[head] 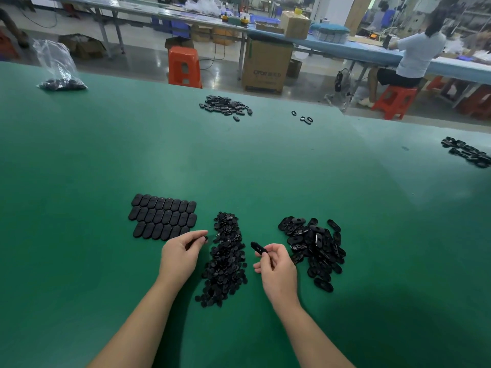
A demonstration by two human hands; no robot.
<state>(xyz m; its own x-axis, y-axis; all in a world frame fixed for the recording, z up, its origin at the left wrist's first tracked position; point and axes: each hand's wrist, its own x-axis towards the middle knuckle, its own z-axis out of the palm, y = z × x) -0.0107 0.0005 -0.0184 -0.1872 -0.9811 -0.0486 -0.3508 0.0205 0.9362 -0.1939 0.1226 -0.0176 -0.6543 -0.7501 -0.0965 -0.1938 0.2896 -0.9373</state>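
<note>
Here, our left hand (pixel 180 256) pinches a small black insert (pixel 204 238) between thumb and forefinger, just left of the middle heap. Our right hand (pixel 277 269) curls its fingers round one end of an oval black shell (pixel 258 248), held clear of the table (pixel 265 168) with its free end pointing toward the insert; the two pieces are near but apart. We judge both to be light, stiff moulded plastic, glossy and so a little slippery. The shell is best taken by its long edges near one end, and the insert by its rim with fingertips only, since it is tiny and easy to drop. Between the hands lies the heap of small inserts (pixel 225 261), and just right of the right hand is the pile of loose shells (pixel 313 248). Beyond the left hand, tidy rows of shells (pixel 163 220) lie touching, smooth side up. Farther off sit another pile (pixel 225 107), a few loose rings (pixel 305 119) and a plastic bag (pixel 57 70) of parts.
</note>
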